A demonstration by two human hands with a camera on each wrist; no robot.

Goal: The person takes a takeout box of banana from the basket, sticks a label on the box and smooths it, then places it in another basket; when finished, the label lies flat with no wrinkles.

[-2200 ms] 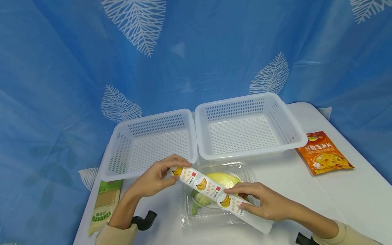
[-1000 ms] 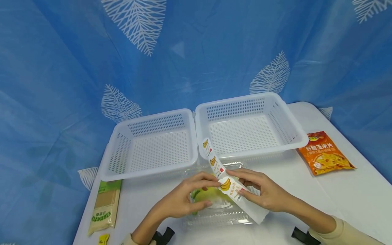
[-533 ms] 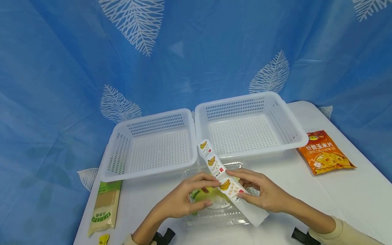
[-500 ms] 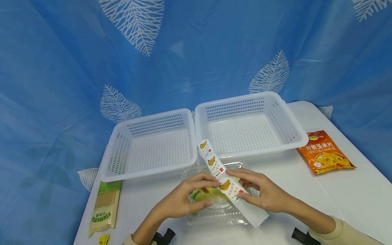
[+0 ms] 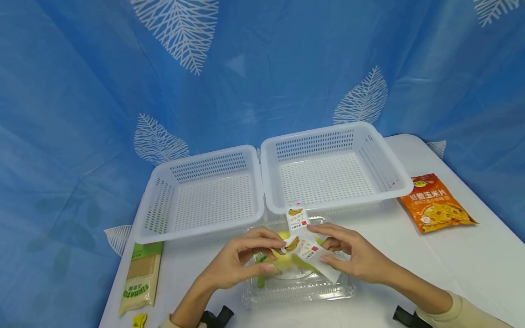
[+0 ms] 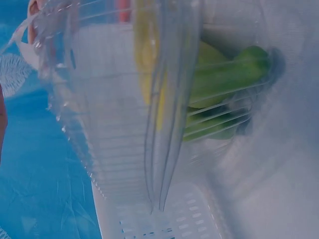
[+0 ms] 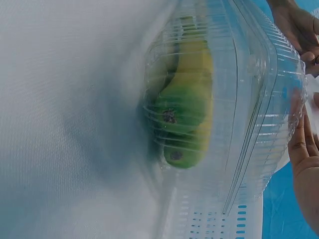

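My left hand (image 5: pixel 238 259) pinches a corner of one banana-printed label (image 5: pixel 304 249), which curls up from its white backing. With thumb and index finger my right hand (image 5: pixel 357 255) holds the sticker strip (image 5: pixel 298 218) on its right side. The strip's far end folds away toward the right basket. Beneath both hands stands a clear plastic box (image 5: pixel 295 294), its lid closed. Inside it lie yellow and green fruit (image 7: pixel 184 112), with dark tips on the green ends. Fingers of my right hand (image 7: pixel 305 144) show behind the lid edge in the right wrist view.
Two white perforated baskets, left (image 5: pixel 213 200) and right (image 5: pixel 328 177), stand side by side behind the box. An orange snack bag (image 5: pixel 440 209) lies at right. At left are a tan and green packet (image 5: pixel 141 278) and a small yellow object (image 5: pixel 139 320).
My left hand moved from the strip's upper end to a label in the middle, then drew slightly left, lifting that label. The strip bent, and its far end swung down and right.
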